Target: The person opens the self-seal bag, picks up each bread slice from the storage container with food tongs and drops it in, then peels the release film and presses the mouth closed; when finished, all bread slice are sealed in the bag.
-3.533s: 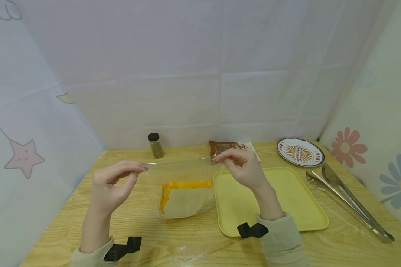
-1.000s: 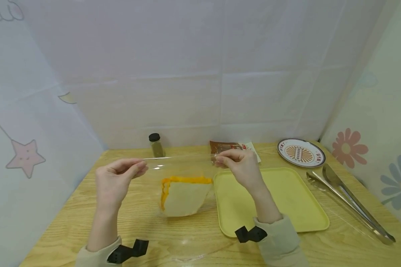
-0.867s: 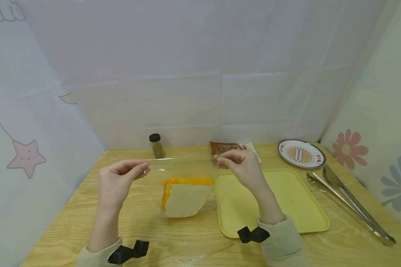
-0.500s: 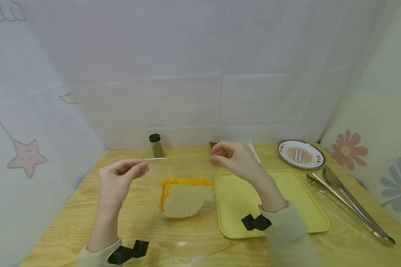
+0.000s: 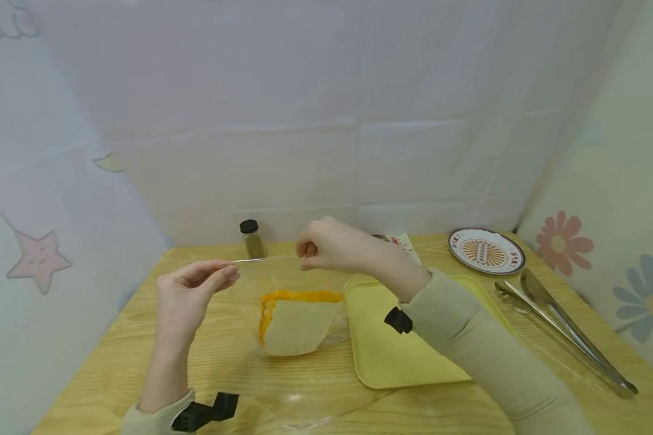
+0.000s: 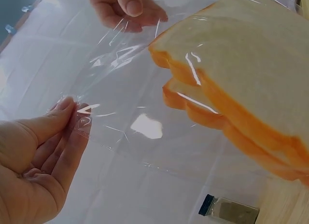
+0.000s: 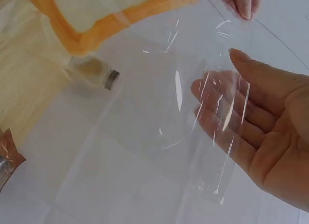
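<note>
Slices of white bread [image 5: 302, 329] with orange crusts lie inside a clear plastic bag [image 6: 145, 127]. My left hand [image 5: 187, 296] pinches a corner of the bag's mouth between thumb and fingertips, its other fingers loosely bent. Near the middle of the mouth is my right hand [image 5: 332, 244]. In the right wrist view its fingers [image 7: 219, 132] bend loosely behind the film's edge, seen through it, and the thumb stands apart from them. Stretched film spans the space between both hands, over the table.
A yellow tray [image 5: 381, 338] lies right of the bread, partly under my right sleeve. Behind are a black-capped spice jar [image 5: 254, 244] and a partly hidden packet [image 5: 405, 244]. A patterned plate [image 5: 508, 257] and metal tongs [image 5: 537, 290] lie at right.
My right hand has left the bag's right corner and moved left along the mouth, toward my left hand. The left hand keeps its pinch, nearly still. The bread stays in place.
</note>
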### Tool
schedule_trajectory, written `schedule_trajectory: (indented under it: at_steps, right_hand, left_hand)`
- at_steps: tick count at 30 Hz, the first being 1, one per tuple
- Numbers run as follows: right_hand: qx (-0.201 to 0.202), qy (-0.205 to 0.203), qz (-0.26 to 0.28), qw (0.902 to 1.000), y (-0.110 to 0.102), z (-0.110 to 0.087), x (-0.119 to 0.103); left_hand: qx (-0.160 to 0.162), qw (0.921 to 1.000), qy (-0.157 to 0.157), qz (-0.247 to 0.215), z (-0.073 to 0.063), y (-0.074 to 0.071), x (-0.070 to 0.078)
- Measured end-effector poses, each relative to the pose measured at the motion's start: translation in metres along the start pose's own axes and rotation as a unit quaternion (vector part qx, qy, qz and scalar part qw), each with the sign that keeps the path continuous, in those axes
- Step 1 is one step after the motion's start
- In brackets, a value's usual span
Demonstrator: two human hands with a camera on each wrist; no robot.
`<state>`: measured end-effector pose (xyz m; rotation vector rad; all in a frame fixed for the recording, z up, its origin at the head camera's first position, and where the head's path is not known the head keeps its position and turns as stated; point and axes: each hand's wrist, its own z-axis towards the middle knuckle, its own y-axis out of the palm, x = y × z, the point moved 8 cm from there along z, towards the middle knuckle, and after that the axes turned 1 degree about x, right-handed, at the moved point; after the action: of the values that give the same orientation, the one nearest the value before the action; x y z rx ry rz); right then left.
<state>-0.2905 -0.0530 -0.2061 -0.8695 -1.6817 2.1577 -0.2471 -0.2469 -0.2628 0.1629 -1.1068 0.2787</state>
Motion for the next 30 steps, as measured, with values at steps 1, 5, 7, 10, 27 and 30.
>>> schedule_trajectory:
  at_steps: [1, 5, 7, 10, 27, 30]
  right_hand:
    - [-0.008, -0.003, -0.005, 1.0, 0.001, 0.005, -0.003]
    - [-0.036, -0.008, -0.03, 0.9988, 0.006, 0.02, -0.014]
    - [-0.048, -0.014, -0.042, 0.9978, 0.008, 0.026, -0.021]
    - [-0.062, -0.021, -0.06, 0.996, 0.01, 0.033, -0.03]
    - [-0.095, -0.011, -0.066, 0.9933, 0.026, 0.061, -0.05]
    - [-0.098, -0.009, -0.054, 0.9937, 0.027, 0.061, -0.05]
  left_hand:
    - [0.001, 1.0, -0.001, -0.001, 0.0, 0.0, 0.0]
    - [0.003, 1.0, 0.0, -0.006, 0.0, 0.0, -0.001]
    - [0.003, 1.0, 0.001, -0.008, 0.0, 0.0, -0.001]
    - [0.0, 0.9999, 0.003, -0.011, 0.0, 0.002, -0.002]
    - [0.006, 1.0, 0.003, -0.003, -0.001, 0.0, 0.001]
    - [0.003, 0.9999, 0.01, 0.002, 0.0, 0.001, 0.003]
